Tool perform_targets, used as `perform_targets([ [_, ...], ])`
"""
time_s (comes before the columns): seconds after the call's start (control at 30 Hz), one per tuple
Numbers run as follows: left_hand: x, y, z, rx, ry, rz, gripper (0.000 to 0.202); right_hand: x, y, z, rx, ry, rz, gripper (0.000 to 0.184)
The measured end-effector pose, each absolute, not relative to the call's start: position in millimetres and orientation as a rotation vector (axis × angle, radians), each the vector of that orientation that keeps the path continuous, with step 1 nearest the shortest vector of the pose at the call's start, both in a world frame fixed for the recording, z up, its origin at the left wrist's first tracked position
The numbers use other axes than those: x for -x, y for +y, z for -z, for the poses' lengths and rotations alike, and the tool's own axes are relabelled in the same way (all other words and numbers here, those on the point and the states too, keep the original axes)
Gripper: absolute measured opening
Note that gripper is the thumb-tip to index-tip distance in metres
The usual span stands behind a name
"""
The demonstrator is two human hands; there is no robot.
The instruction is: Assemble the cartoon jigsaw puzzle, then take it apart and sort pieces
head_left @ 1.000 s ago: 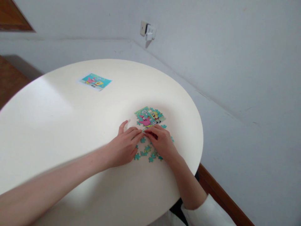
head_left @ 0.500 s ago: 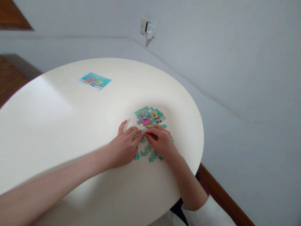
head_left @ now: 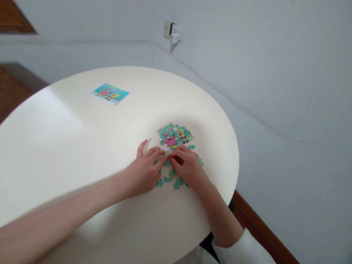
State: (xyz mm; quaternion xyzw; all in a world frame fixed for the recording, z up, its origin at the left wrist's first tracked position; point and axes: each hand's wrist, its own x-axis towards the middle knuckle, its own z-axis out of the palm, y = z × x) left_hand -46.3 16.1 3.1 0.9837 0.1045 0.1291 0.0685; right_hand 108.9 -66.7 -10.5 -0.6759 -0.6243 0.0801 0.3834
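Note:
A partly joined cartoon jigsaw (head_left: 175, 134) lies on the round cream table (head_left: 82, 146), near its right edge. Several loose teal pieces (head_left: 172, 177) are scattered just below it. My left hand (head_left: 144, 170) rests on the table with its fingertips at the puzzle's lower edge, fingers together. My right hand (head_left: 188, 167) meets it there, its fingers curled and pinching a small piece at that edge; the piece itself is mostly hidden by the fingertips.
A small printed picture (head_left: 110, 92) of the same cartoon lies at the far side of the table. A wall socket with a white plug (head_left: 173, 32) sits on the grey wall behind. The table's right edge is close to the loose pieces.
Both hands stay at the puzzle's lower edge with only slight finger shifts. The view has drifted a little.

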Motion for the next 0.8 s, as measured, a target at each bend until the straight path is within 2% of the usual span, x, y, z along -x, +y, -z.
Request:
perform_targets([
  [0.8, 44.9, 16.0, 1.6, -2.924, 0.301, -0.436, 0.04, -101.5, -67.1, 8.1, 1.781, -1.675, -0.126, 0.021],
])
